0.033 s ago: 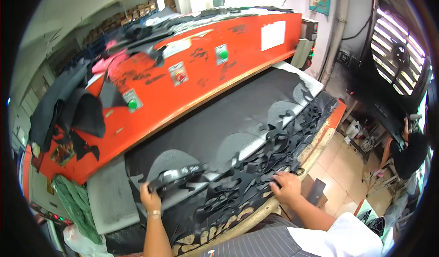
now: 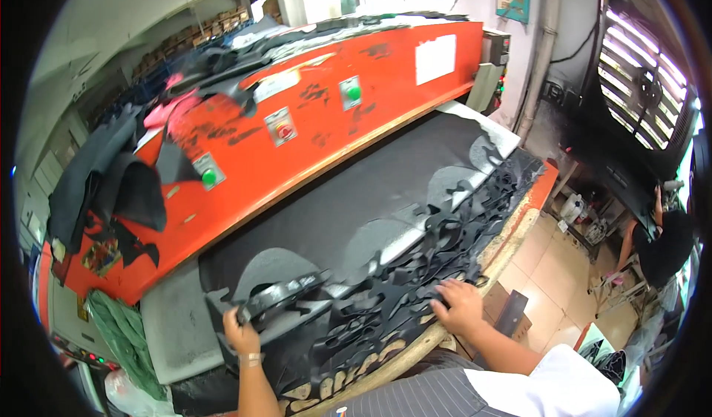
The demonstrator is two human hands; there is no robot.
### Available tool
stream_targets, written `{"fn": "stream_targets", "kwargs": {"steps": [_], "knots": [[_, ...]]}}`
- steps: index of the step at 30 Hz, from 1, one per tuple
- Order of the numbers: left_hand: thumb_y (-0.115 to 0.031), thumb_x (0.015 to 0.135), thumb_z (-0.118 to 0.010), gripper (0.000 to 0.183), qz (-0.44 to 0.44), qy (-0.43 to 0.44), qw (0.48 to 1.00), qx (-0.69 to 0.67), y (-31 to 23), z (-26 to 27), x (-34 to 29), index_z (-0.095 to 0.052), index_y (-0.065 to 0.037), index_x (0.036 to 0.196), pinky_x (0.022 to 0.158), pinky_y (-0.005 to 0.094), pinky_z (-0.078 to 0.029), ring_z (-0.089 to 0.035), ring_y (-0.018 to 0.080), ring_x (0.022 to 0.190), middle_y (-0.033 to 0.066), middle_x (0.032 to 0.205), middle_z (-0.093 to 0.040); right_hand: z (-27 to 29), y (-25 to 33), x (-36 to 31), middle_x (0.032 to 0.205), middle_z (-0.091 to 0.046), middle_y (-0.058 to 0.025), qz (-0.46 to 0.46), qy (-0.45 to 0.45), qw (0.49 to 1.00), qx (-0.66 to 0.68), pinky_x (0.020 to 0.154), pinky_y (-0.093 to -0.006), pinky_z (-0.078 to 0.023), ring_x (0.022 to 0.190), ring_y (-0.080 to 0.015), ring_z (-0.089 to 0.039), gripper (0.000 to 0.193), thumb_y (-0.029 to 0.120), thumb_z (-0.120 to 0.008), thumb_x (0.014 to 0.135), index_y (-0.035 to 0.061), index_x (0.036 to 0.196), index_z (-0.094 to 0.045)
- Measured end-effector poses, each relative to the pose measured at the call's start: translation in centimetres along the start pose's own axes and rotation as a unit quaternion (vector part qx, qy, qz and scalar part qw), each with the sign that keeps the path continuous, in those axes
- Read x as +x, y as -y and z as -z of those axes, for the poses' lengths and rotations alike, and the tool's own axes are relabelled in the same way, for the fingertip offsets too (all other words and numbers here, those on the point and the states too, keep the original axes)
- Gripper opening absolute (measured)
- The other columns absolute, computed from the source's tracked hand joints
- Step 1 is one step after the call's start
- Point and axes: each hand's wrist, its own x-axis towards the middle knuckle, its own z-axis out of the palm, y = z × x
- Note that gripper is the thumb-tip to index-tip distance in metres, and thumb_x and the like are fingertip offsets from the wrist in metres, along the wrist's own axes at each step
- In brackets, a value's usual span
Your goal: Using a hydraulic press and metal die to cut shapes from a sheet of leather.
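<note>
My left hand is closed on the near left end of a curved dark cutting die with pale marks on its side. The die lies over a black sheet, beside a rounded cut-out showing the grey surface below. At the front edge, my right hand has its fingers bent over black scrap; its fingertips are partly hidden among the dark pieces. A tangle of such scrap runs along the near side of the sheet.
An orange press beam with green and red buttons spans the far side, cloth piled on top. Green fabric hangs at the left. A worn board edge borders the front. At far right, another person sits beside black material.
The whole view has shifted slightly. My left hand sits a little lower and further left in the picture, still on the die. My right hand stays at the scrap.
</note>
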Motion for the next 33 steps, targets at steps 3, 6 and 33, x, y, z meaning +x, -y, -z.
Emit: {"fn": "stream_targets", "kwargs": {"steps": [3, 6, 33], "knots": [[0.007, 0.08, -0.052, 0.02, 0.119, -0.072, 0.987, 0.083, -5.2, 4.6, -4.3, -0.058, 0.002, 0.098, 0.085, 0.0382, -0.045, -0.058, 0.0325, 0.087, 0.0154, 0.093, -0.06, 1.7, -0.9, -0.2, 0.126, -0.056, -0.0123, 0.065, 0.007, 0.998, 0.008, 0.102, -0.0495, -0.032, 0.124, -0.0323, -0.046, 0.054, 0.043, -0.068, 0.079, 0.0115, 0.122, -0.058], [-0.017, 0.091, -0.061, 0.026, 0.162, -0.16, 0.957, 0.178, -14.9, 7.1, -6.4, -0.062, 0.007, 0.101, 0.078, 0.0387, -0.051, -0.064, 0.0349, 0.084, 0.0225, 0.092, -0.067, 4.4, -3.2, 0.1, 0.13, -0.051, -0.0176, 0.109, 0.076, 0.975, 0.18, 0.104, -0.0478, -0.033, 0.127, -0.0349, -0.043, 0.065, 0.04, -0.07, 0.081, 0.0051, 0.131, -0.047], [-0.016, 0.099, -0.042, 0.043, -0.121, 0.236, 0.878, -0.399, -36.9, -20.7, -9.9, -0.037, 0.009, 0.133, 0.101, 0.0414, -0.04, -0.053, 0.0344, 0.113, 0.0229, 0.13, -0.044, 8.6, -9.1, 11.7, 0.142, -0.029, -0.0172, -0.023, 0.081, 0.695, 0.714, 0.109, -0.039, -0.03, 0.129, -0.024, -0.036, 0.09, 0.016, -0.082, 0.071, 0.0045, 0.14, -0.025]]}}
